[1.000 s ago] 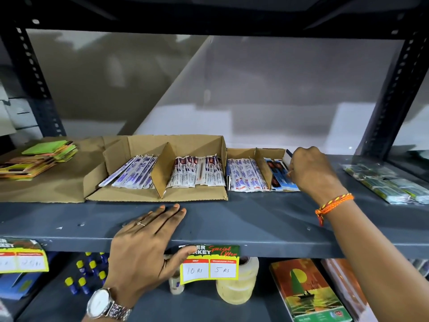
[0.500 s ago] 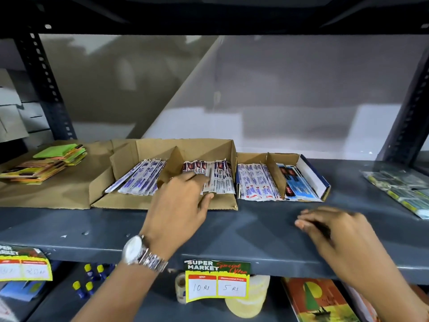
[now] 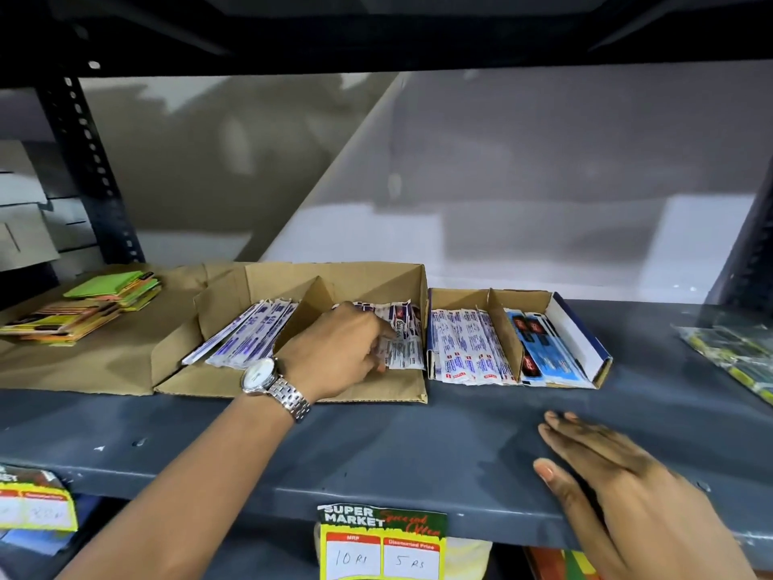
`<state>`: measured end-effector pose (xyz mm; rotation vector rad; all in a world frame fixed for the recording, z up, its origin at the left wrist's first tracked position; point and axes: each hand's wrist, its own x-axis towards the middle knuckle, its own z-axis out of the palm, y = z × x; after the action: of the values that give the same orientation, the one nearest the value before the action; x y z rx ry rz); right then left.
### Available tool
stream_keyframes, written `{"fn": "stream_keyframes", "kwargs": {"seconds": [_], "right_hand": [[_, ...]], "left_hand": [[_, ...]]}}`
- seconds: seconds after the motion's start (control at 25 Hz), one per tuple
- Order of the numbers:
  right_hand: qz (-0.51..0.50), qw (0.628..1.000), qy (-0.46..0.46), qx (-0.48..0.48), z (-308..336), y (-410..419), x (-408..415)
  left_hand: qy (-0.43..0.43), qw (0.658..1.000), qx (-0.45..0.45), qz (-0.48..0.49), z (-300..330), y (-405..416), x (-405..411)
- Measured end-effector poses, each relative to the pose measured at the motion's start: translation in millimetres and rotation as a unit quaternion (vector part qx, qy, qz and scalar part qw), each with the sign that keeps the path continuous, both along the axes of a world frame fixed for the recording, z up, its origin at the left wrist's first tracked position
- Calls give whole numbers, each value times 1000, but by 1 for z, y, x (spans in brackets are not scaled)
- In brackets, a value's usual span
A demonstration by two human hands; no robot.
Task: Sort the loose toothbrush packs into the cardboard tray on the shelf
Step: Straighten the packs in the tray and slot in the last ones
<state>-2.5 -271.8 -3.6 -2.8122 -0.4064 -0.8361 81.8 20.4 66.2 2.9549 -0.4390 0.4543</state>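
A large cardboard tray (image 3: 376,282) stands on the grey shelf, split by a divider. Its left half holds white-and-purple toothbrush packs (image 3: 247,339). Its right half holds red-and-white toothbrush packs (image 3: 403,341). My left hand (image 3: 339,355), with a metal watch on the wrist, reaches into the right half and its fingers close on those packs. My right hand (image 3: 606,479) lies flat and open on the shelf's front edge, holding nothing. A smaller cardboard tray (image 3: 460,293) to the right holds white packs (image 3: 464,347) and blue packs (image 3: 543,349).
A stack of green and orange cards (image 3: 83,307) lies on flat cardboard at the left. Packets in clear wrap (image 3: 732,353) lie at the far right. A price tag (image 3: 382,542) hangs from the shelf edge (image 3: 376,487). A dark upright post (image 3: 90,169) stands at the left.
My left hand rose from the shelf edge into the tray's right half and closed on the packs. My right hand left the small tray and came down flat on the shelf front.
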Motion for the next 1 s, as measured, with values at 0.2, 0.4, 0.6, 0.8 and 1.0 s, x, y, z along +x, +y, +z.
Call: {"fn": "stream_keyframes", "kwargs": {"seconds": [0.2, 0.4, 0.6, 0.8, 1.0], "right_hand": [[5, 999, -31, 7, -4, -1, 3], [9, 1000, -29, -1, -6, -2, 4], [11, 999, -35, -6, -6, -3, 5], [16, 999, -30, -3, -4, -5, 6], [43, 999, -22, 20, -8, -3, 12]], "left_hand": [[-2, 999, -51, -4, 0, 0, 0], [-34, 996, -79, 11, 1, -1, -3], [-46, 997, -43, 40, 0, -3, -6], [9, 997, -70, 34, 4, 0, 0], [-58, 995, -68, 39, 5, -2, -3]]}}
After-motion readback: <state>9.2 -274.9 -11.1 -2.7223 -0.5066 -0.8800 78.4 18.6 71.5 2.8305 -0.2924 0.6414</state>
